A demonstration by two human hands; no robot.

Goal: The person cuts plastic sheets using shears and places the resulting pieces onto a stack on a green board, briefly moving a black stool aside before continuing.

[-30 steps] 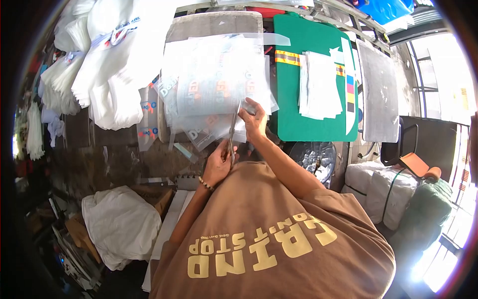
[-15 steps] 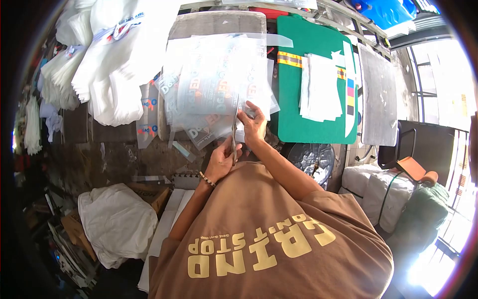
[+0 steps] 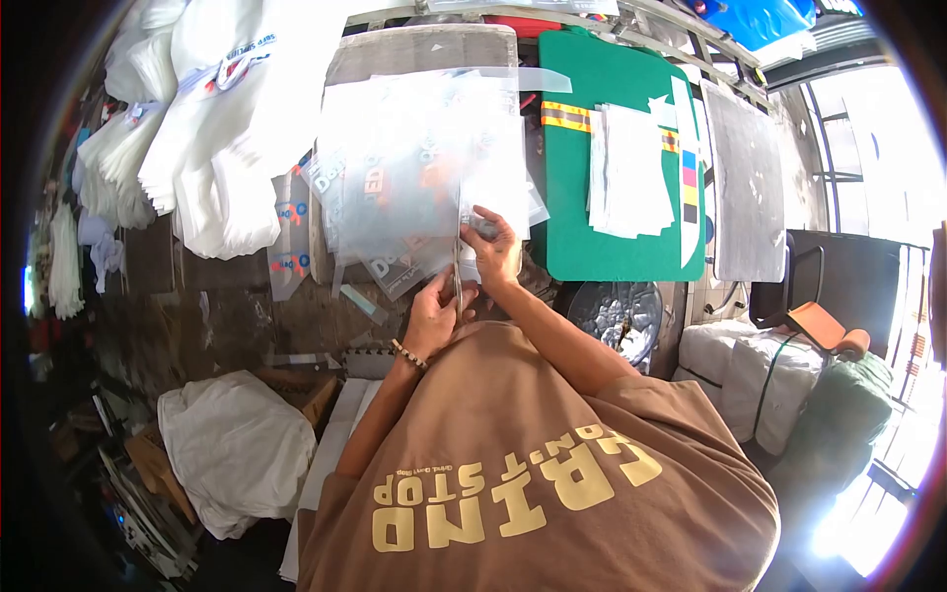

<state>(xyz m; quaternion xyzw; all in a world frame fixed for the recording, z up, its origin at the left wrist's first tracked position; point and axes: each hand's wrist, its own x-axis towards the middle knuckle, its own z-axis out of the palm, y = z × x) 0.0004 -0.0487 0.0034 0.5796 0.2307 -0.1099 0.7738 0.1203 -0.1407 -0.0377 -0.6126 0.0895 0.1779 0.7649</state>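
My left hand (image 3: 430,314), with a beaded bracelet at its wrist, is closed round the handles of metal scissors (image 3: 458,281). The blades point away from me and lie at the near right part of a translucent printed plastic sheet (image 3: 390,212). Just right of the blades, my right hand (image 3: 496,253) pinches the sheet's edge between thumb and fingers. More printed sheets lie beneath, on a grey board (image 3: 424,44). Glare washes out part of the print.
White plastic bags (image 3: 237,148) hang at the left. On the right, a green board (image 3: 567,217) bears white sheets (image 3: 631,173), beside a grey board (image 3: 745,187). Nearer me are a black round container (image 3: 617,321), wrapped bundles (image 3: 769,385) and a white sack (image 3: 237,444).
The sheet's printed top layer has shifted and spread toward me beside the scissors. Both hands have moved slightly left in the view, and the boards have also shifted slightly left.
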